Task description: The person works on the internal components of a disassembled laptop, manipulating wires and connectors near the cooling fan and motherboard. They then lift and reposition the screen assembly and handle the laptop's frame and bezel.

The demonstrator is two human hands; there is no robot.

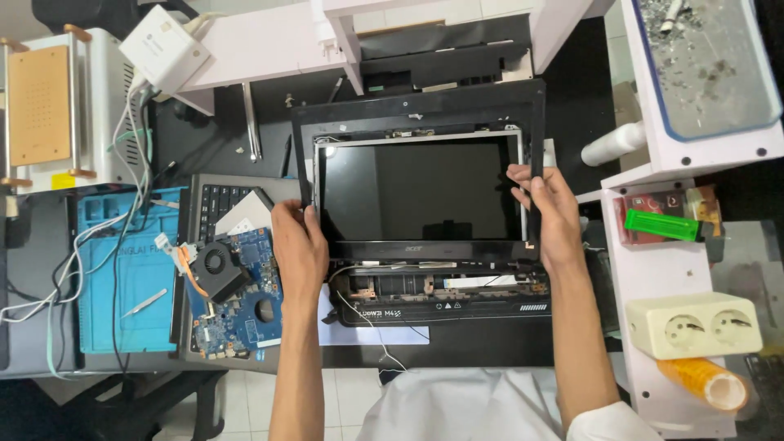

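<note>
At the middle of the dark workbench lies an opened laptop lid with its dark glossy screen panel facing up, and a thin black plastic bezel frame sits loose around it, lifted away along the far edge. The left hand grasps the left side of the panel, fingers curled over its edge. The right hand pinches the right strip of the frame between thumb and fingers. Just near of the screen rests the black hinge section with loose wires. To the left, touching the left wrist area, lies a blue circuit board with a black fan beside a blue work mat. On the right stands a white double socket block
</note>
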